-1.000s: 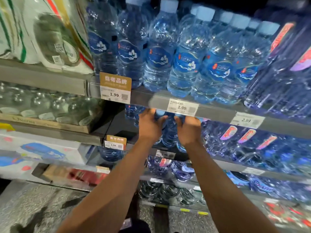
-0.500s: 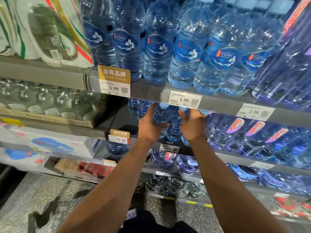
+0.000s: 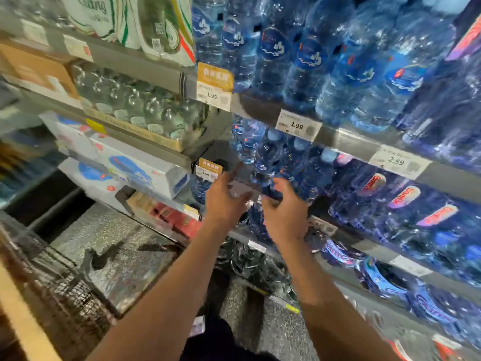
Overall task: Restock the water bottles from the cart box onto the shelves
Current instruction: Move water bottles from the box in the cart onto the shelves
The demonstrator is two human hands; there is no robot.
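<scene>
Shelves (image 3: pixel 346 142) of water bottles (image 3: pixel 270 157) faced us; our left hand (image 3: pixel 223 201) and right hand (image 3: pixel 286 212) hung released, fingers loose, just before the middle shelf's front edge.

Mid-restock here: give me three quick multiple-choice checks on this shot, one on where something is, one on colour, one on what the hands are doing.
1. Where is the 2.59 price tag?
A. Right of the white 1.99 tag
B. Left of the orange tag
C. On the floor

2. What colour are the caps of the bottles behind the hands?
A. Red
B. Light blue
C. Black

3. What are the left hand and right hand doing?
A. Carrying a box
B. Hanging at the sides
C. Raised at the shelf front, no bottle gripped

Answers: 1 A, it sits right of the white 1.99 tag. 2 B, pale blue tops show. 3 C, fingers loose, nothing held.
</scene>
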